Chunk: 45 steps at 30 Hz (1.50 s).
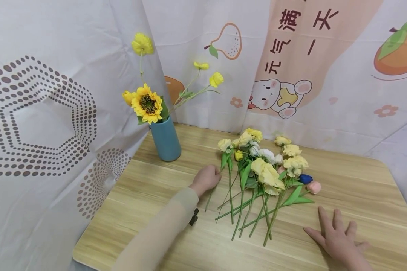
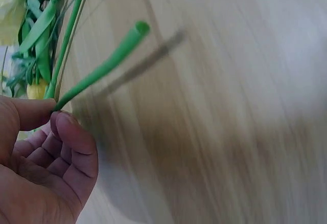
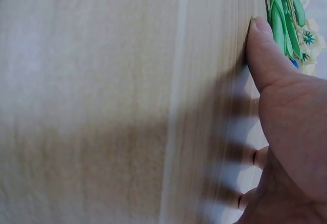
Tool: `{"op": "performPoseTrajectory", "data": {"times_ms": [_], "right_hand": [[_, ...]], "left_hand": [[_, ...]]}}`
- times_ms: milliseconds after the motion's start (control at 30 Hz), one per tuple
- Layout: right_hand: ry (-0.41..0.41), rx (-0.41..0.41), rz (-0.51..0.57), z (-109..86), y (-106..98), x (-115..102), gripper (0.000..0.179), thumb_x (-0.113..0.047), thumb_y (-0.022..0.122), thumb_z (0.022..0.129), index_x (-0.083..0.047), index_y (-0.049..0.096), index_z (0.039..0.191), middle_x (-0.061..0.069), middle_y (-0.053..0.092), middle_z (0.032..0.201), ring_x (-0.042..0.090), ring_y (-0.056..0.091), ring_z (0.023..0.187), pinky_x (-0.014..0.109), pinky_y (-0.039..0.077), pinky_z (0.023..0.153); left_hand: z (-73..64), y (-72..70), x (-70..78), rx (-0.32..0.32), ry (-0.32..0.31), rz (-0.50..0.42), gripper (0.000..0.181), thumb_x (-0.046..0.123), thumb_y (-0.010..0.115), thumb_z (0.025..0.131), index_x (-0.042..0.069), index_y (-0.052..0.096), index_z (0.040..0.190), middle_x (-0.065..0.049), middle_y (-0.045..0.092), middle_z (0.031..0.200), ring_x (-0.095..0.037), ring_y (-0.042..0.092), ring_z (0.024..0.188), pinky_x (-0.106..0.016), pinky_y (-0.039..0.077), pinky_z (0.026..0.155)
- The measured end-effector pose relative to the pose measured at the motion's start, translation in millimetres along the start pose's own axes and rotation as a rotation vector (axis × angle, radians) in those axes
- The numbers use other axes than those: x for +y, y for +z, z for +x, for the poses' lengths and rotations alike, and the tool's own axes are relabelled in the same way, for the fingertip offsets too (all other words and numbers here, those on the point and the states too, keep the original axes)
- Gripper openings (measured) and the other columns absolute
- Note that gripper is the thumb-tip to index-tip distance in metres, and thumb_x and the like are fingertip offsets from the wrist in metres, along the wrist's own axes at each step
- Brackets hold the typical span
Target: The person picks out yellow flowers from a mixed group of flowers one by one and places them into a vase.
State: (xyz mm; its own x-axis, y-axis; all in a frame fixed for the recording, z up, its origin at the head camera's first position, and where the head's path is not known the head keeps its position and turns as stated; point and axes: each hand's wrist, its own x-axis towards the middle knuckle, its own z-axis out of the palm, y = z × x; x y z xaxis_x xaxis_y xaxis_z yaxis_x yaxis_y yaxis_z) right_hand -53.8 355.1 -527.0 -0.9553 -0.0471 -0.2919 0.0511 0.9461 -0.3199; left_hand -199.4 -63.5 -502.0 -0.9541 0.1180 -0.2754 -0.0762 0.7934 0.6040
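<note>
At left, near the back edge of the worktop (image 1: 129, 203), we see the blue vase (image 1: 167, 143) holding a sunflower (image 1: 147, 104) and other yellow flowers (image 1: 142, 44); we judge the arranging partly done. Bare worktop separates it from our left hand (image 1: 207, 178), which pinches a green stem (image 2: 102, 70). Next, loose flowers (image 1: 267, 175) seem left to place. Rightmost, our right hand (image 1: 339, 241) is spread, with open room toward the right edge.
</note>
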Motion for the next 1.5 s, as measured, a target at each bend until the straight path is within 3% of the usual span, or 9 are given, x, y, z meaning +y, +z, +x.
{"op": "performPoseTrajectory", "data": {"times_ms": [300, 600, 900, 1167, 1300, 1500], "right_hand": [[0.008, -0.007, -0.002, 0.2, -0.6, -0.7, 0.099, -0.067, 0.045, 0.100, -0.008, -0.004, 0.162, 0.050, -0.009, 0.151, 0.086, -0.015, 0.120, 0.097, -0.005, 0.064], [0.027, -0.025, 0.004, -0.4, -2.9, -2.1, 0.099, -0.069, 0.043, 0.100, -0.009, -0.005, 0.162, 0.046, -0.016, 0.152, 0.085, -0.017, 0.121, 0.097, -0.005, 0.065], [0.017, -0.010, -0.003, -1.3, -3.2, -3.0, 0.097, -0.068, 0.044, 0.100, -0.009, -0.003, 0.162, 0.049, -0.009, 0.151, 0.086, -0.014, 0.120, 0.097, -0.003, 0.065], [0.010, -0.010, -0.003, -0.1, -1.8, -1.7, 0.097, -0.067, 0.044, 0.101, -0.009, -0.003, 0.162, 0.050, -0.009, 0.150, 0.087, -0.014, 0.119, 0.097, -0.003, 0.065], [0.013, -0.015, 0.007, 0.3, -2.0, -1.4, 0.097, -0.067, 0.043, 0.101, -0.009, -0.004, 0.162, 0.049, -0.011, 0.151, 0.086, -0.016, 0.120, 0.097, -0.004, 0.065], [0.010, -0.015, 0.005, 0.6, -2.8, -1.5, 0.097, -0.067, 0.043, 0.101, -0.007, -0.002, 0.162, 0.050, -0.011, 0.151, 0.086, -0.017, 0.119, 0.097, -0.004, 0.064]], "left_hand": [[-5.6, -20.5, -18.9, 0.027, -0.007, 0.147, 0.017, 0.020, 0.063, 0.102, 0.013, 0.061, 0.086, 0.000, 0.056, 0.073, -0.015, 0.052, 0.063, -0.030, 0.043, 0.055], [-8.4, -36.9, -33.8, 0.079, -0.038, 0.140, 0.020, 0.018, 0.061, 0.103, 0.013, 0.059, 0.084, -0.001, 0.059, 0.073, -0.016, 0.053, 0.061, -0.030, 0.043, 0.052], [-13.1, -54.9, -47.7, 0.116, -0.046, 0.192, 0.016, 0.018, 0.062, 0.102, 0.012, 0.061, 0.088, -0.001, 0.062, 0.078, -0.018, 0.057, 0.065, -0.031, 0.046, 0.055], [-20.1, -70.0, -57.7, 0.207, 0.027, 0.333, 0.009, 0.016, 0.065, 0.101, 0.010, 0.066, 0.094, -0.003, 0.065, 0.085, -0.020, 0.063, 0.071, -0.036, 0.053, 0.059], [-26.5, -79.1, -58.7, 0.297, 0.094, 0.422, 0.006, 0.013, 0.065, 0.101, 0.008, 0.067, 0.099, -0.007, 0.064, 0.088, -0.026, 0.068, 0.076, -0.041, 0.056, 0.057], [-38.4, -93.5, -54.7, 0.447, 0.220, 0.558, 0.005, 0.007, 0.064, 0.099, 0.005, 0.066, 0.104, -0.010, 0.065, 0.092, -0.027, 0.068, 0.068, -0.041, 0.056, 0.051]]}}
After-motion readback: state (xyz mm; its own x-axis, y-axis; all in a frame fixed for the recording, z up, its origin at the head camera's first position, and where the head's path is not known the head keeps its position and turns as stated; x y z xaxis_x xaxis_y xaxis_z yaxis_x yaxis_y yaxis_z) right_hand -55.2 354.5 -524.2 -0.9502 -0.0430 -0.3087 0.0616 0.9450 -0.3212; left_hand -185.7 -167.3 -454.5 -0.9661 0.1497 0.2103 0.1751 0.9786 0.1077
